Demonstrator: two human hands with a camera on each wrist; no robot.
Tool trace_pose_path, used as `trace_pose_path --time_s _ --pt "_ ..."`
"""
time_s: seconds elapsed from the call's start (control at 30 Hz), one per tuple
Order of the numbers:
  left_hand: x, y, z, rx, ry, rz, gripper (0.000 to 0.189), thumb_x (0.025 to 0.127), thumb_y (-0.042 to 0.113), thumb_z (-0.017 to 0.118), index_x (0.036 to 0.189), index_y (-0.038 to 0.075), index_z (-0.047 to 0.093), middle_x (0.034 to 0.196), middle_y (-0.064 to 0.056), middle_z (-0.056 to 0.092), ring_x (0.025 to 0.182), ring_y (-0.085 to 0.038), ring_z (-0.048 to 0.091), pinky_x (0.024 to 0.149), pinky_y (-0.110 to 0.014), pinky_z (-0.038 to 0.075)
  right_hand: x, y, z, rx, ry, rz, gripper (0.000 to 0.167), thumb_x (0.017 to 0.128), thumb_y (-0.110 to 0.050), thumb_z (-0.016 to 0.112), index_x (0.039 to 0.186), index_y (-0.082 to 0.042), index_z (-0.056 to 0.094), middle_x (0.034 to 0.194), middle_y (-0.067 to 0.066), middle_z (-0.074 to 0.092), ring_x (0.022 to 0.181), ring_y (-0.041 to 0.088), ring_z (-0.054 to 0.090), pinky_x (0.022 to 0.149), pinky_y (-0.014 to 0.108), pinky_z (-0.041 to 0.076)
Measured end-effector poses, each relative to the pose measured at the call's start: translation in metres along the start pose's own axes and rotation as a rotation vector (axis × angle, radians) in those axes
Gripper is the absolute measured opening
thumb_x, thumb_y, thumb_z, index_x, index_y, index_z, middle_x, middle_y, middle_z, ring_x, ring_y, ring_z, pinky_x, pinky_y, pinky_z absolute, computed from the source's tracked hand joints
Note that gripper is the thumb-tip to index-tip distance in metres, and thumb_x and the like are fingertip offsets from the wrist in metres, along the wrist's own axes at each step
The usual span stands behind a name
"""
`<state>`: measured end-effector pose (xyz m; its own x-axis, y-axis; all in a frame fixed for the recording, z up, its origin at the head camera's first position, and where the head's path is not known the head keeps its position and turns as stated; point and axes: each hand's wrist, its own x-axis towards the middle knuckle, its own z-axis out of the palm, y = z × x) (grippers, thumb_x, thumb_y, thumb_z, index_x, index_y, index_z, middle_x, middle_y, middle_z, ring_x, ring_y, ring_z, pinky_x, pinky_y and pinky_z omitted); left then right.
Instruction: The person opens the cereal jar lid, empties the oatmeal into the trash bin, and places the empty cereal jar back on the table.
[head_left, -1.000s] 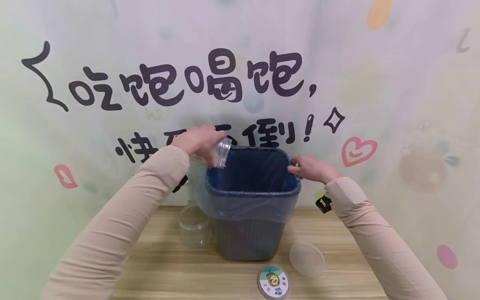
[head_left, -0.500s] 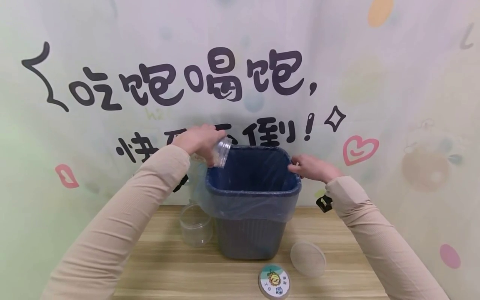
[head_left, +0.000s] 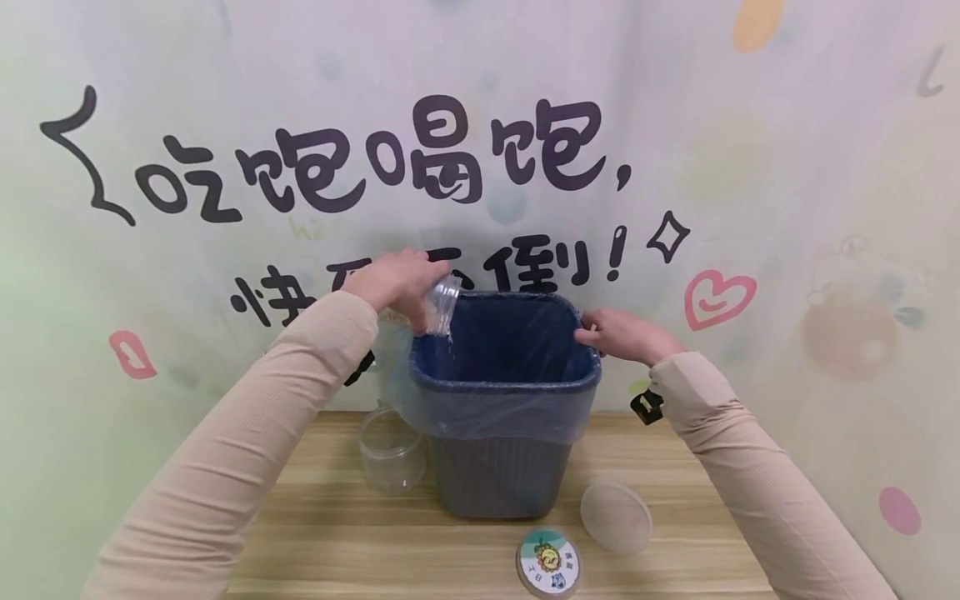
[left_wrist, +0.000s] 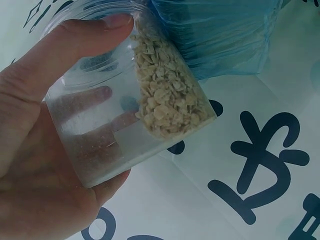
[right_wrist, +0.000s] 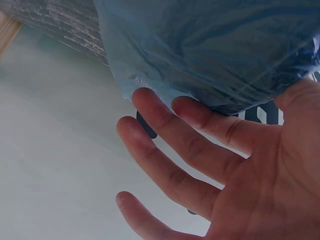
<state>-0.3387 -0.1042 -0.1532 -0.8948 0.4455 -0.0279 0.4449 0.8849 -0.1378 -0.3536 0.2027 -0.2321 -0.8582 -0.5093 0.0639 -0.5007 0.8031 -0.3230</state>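
Observation:
My left hand [head_left: 401,287] grips a clear plastic jar [head_left: 444,307], tilted with its mouth over the left rim of a bin. Pale oat flakes [left_wrist: 167,95] lie along the jar's lower side in the left wrist view. A few flakes are falling from the mouth into the bin [head_left: 498,479]. A blue bag [head_left: 502,412] lines the bin and folds over its rim. With my right hand [head_left: 626,336] I hold the bin's right rim, thumb over the edge. In the right wrist view its fingers [right_wrist: 195,142] lie outside, against or near the bag.
Left of the bin stands another clear jar [head_left: 392,458]. In front lie a round lid with a printed label [head_left: 548,562] and a plain translucent lid [head_left: 616,517] on the wooden table [head_left: 360,550]. A printed cloth [head_left: 495,67] hangs behind.
Oat flakes now show dropping from the jar's mouth, not visible in the earlier frames. Both hands, the jar and the bin keep nearly the same places.

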Motion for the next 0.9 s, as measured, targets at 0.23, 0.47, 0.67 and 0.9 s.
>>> trace_pose_path --time_s 0.23,0.47,0.67,0.9 --pt "-0.001 -0.001 0.002 0.020 -0.006 -0.002 0.079 0.067 0.016 0.084 0.135 0.007 0.045 0.116 -0.016 0.054 0.108 -0.033 0.048 0.095 -0.047 0.041 0.000 -0.002 0.002 0.011 -0.004 -0.014 0.022 0.096 -0.018 0.047 0.089 0.001 0.055 0.076 0.009 0.059 0.069 0.022 0.056 0.064 0.036 0.044" --pt "-0.003 0.002 0.000 0.025 0.003 -0.011 0.079 0.067 0.015 0.084 0.135 0.007 0.046 0.117 -0.016 0.054 0.109 -0.033 0.047 0.097 -0.047 0.039 0.000 -0.003 0.001 0.023 0.009 -0.028 0.020 0.096 -0.016 0.047 0.085 0.000 0.053 0.076 0.010 0.059 0.069 0.022 0.057 0.064 0.037 0.044" --pt "-0.002 0.007 -0.001 0.077 0.015 -0.014 0.077 0.066 0.019 0.085 0.133 0.008 0.048 0.117 -0.016 0.054 0.109 -0.034 0.048 0.097 -0.046 0.040 -0.001 -0.002 0.000 0.021 0.015 -0.033 0.020 0.096 -0.016 0.048 0.082 -0.002 0.052 0.075 0.010 0.059 0.068 0.022 0.057 0.065 0.037 0.044" --pt "0.000 0.008 0.000 0.118 -0.003 -0.021 0.082 0.069 0.024 0.085 0.138 0.009 0.044 0.124 -0.018 0.052 0.117 -0.036 0.045 0.102 -0.048 0.036 0.001 -0.001 0.001 0.015 0.018 -0.033 0.019 0.095 -0.014 0.048 0.082 -0.001 0.053 0.073 0.008 0.058 0.067 0.020 0.054 0.064 0.035 0.043"
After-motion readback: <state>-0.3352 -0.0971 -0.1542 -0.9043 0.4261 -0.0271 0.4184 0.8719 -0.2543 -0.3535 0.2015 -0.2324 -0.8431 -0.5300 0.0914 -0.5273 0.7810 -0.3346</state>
